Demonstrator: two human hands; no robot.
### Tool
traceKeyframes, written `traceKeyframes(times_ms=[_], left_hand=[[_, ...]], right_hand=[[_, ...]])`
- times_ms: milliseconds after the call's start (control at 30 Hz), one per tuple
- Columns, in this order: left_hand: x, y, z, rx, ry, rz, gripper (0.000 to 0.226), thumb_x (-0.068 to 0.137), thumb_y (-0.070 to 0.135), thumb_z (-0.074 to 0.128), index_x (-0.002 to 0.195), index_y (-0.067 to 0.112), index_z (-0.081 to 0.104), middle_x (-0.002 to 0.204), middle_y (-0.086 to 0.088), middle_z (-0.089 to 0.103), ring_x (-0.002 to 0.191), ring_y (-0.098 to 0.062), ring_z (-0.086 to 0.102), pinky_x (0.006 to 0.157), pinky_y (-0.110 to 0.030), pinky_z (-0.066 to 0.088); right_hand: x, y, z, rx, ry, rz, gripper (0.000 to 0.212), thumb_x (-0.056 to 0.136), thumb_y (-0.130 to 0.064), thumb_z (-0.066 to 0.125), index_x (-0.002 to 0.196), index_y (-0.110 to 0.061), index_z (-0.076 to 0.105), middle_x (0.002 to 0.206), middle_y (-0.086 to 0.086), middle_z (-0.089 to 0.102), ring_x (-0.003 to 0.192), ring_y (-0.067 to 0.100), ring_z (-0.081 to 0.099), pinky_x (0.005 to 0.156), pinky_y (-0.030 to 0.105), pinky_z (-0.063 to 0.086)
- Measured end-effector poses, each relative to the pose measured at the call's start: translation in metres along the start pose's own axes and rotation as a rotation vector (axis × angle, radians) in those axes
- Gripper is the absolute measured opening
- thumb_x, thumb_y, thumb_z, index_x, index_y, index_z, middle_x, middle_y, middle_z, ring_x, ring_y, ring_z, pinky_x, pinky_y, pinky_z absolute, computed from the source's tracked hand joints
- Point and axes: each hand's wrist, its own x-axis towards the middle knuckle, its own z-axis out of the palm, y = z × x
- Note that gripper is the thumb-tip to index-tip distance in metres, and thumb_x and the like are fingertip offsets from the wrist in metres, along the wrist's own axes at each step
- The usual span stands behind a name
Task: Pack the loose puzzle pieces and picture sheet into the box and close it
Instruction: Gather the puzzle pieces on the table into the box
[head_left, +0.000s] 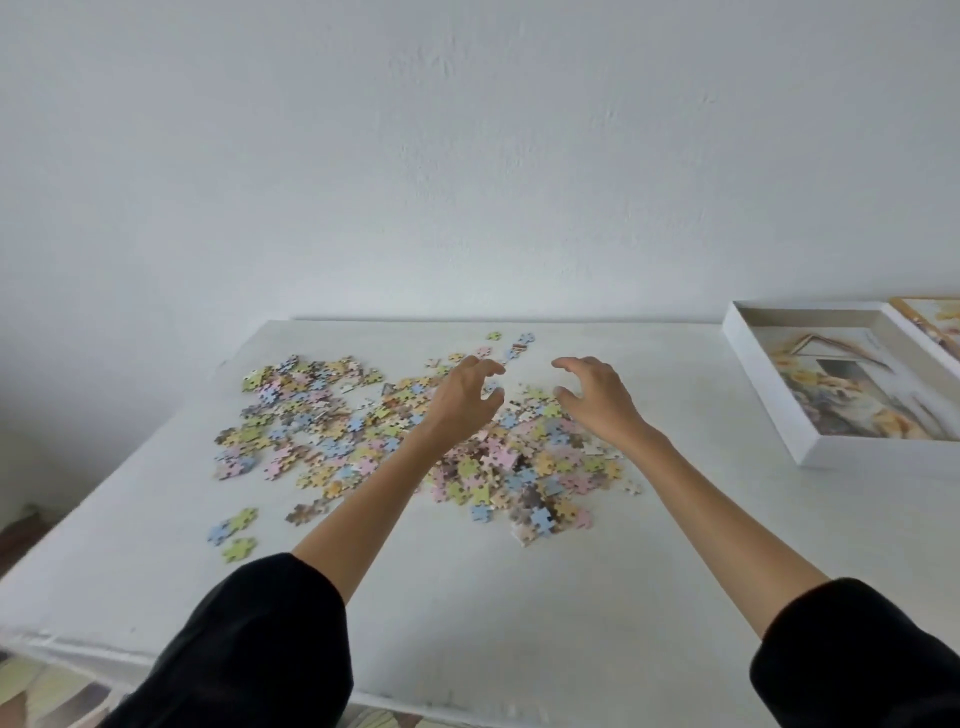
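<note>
Here both arms reach in from the bottom of the frame, forearms bare, black fabric sleeves (260, 649) bunched near the elbows. The left hand (460, 402) and right hand (602, 402) sit at mid-frame, palms turned toward each other with a gap between them. On each, the fingers are arched and spread like claws, the thumb held apart from them, half open. Neither has hold of anything that shows. They are poised over the far part of the pile; whether the fingertips touch any piece cannot be told.

The puzzle pieces (332, 431) lie loose on the surface (467, 597), spread across the centre of the frame. They are small, flat, knobbed cardboard shapes in pastel pink, blue, yellow and green, with a few brownish ones. They lie thickest under and between the forearms and thin out toward the left. A few strays lie apart at lower left and near the far edge. The surface is white, matte and slightly mottled.

At the right edge of the frame, well apart from the pile, sits the box (883, 453), white, shallow, rectangular and open. A pale printed picture (852, 384) in soft yellows and greys covers its floor — loose sheet or lining, I cannot tell. Just beyond it, a second printed panel (930, 319) is cut off by the frame. Behind is a plain white wall (467, 156) with a faintly rough plaster texture.
</note>
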Motion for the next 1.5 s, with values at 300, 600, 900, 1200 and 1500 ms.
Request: traceKeyframes(times_ms=[300, 600, 900, 1200, 1500], left_hand=[[-0.019, -0.048, -0.009, -0.028, 0.005, -0.112, 0.035, 0.090, 0.012, 0.053, 0.125, 0.006, 0.053, 0.127, -0.015, 0.053, 0.112, -0.025, 0.053, 0.090, -0.028, 0.040], [-0.011, -0.066, 0.009, 0.001, 0.054, -0.079, 0.031, 0.092, 0.012, 0.051, 0.123, 0.011, 0.058, 0.134, -0.015, 0.050, 0.125, -0.029, 0.044, 0.107, -0.042, 0.034], [-0.007, -0.075, 0.027, 0.068, 0.012, -0.043, 0.037, 0.096, 0.025, 0.045, 0.132, 0.017, 0.050, 0.144, -0.009, 0.041, 0.133, -0.024, 0.036, 0.111, -0.042, 0.024], [-0.005, -0.084, 0.033, 0.127, -0.018, 0.002, 0.042, 0.097, 0.033, 0.040, 0.137, 0.022, 0.042, 0.144, -0.007, 0.038, 0.132, -0.023, 0.034, 0.111, -0.041, 0.020], [-0.003, -0.088, 0.025, 0.012, -0.052, 0.006, 0.039, 0.097, 0.030, 0.041, 0.134, 0.019, 0.046, 0.144, -0.008, 0.038, 0.133, -0.023, 0.033, 0.112, -0.042, 0.022]], right_hand=[[-0.005, -0.024, 0.041, -0.023, -0.059, -0.013, 0.042, 0.091, -0.015, 0.052, 0.132, -0.010, 0.047, 0.129, 0.015, 0.051, 0.122, 0.029, 0.044, 0.099, 0.036, 0.039], [-0.013, 0.007, 0.038, 0.015, 0.071, -0.074, 0.034, 0.091, -0.016, 0.052, 0.125, -0.015, 0.054, 0.127, 0.006, 0.055, 0.121, 0.022, 0.044, 0.099, 0.029, 0.033], [-0.020, 0.053, 0.019, 0.025, 0.110, 0.126, 0.039, 0.097, -0.031, 0.043, 0.133, -0.015, 0.048, 0.137, 0.005, 0.049, 0.131, 0.021, 0.036, 0.106, 0.034, 0.029], [-0.025, 0.035, 0.047, -0.095, -0.023, 0.098, 0.048, 0.099, -0.036, 0.033, 0.143, -0.020, 0.028, 0.153, -0.001, 0.024, 0.143, 0.018, 0.014, 0.115, 0.036, 0.014], [-0.017, 0.015, 0.044, 0.142, 0.132, 0.049, 0.038, 0.096, -0.024, 0.044, 0.133, -0.017, 0.045, 0.139, 0.003, 0.044, 0.130, 0.018, 0.039, 0.102, 0.027, 0.028]])
